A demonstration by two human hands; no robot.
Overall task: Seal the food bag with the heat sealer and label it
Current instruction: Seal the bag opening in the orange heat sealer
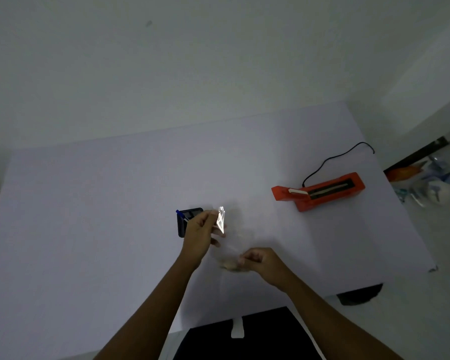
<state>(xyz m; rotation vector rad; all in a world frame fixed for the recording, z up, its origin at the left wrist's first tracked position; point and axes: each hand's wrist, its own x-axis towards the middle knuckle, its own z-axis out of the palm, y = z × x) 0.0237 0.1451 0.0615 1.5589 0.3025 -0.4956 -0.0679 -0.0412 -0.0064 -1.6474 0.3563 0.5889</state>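
Head view, single frame, dim light.

- Food bag (220,222): clear plastic, held between both hands over the middle of the white table (94,203), toward the near edge. Glare on its upper corner; the rest is nearly see-through. Pale contents (230,266) sit at the lower end. Cannot tell whether the bag touches the table.
- Left-hand grip (201,233): fingers and thumb pinched together on the bag's upper end, at the glare.
- Right-hand grip (260,260): fingers curled, pinching the bag's lower end just beside the contents.
- Heat sealer (320,194): orange, on the table well apart from the bag, to the far right. A dark strip with a pale line runs along its top face. Black cord (330,159) leads from its rear toward the far right table edge.
- Black holder (182,227) just behind the left hand, with a blue pen (179,213) in it.
- Blurred clutter (426,183) on the floor past the table's right edge; items not identifiable.
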